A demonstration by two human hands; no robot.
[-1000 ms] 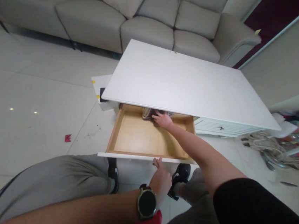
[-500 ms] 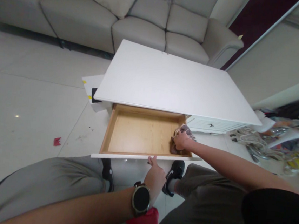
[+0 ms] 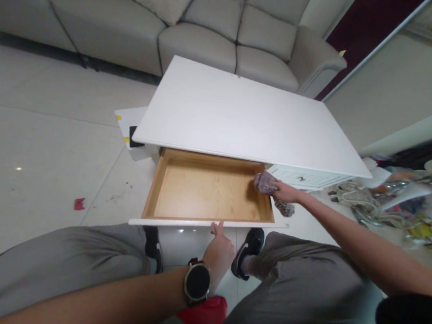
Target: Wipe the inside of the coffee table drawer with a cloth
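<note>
A wooden drawer point(image 3: 205, 191) with a white front stands pulled out of the white coffee table point(image 3: 243, 119). At the middle of the drawer's front panel, my left hand point(image 3: 220, 249) grips the top edge, fingertips showing over it. My right hand point(image 3: 286, 191) is closed around a brownish-grey patterned cloth point(image 3: 265, 183) at the drawer's right side wall. Part of the cloth lies over the inside of that wall, and a loose end hangs outside it below my hand. The drawer's bare wood floor shows.
Behind the table stands a grey sofa point(image 3: 196, 48). A heap of mixed items point(image 3: 396, 194) lies on the floor at the right. A red scrap point(image 3: 79, 204) is on the tiles at left, and something red point(image 3: 205, 311) sits below my left wrist.
My right hand has moved with the cloth from the drawer's front right corner up and outward onto the right side wall. My left hand stays at the drawer front.
</note>
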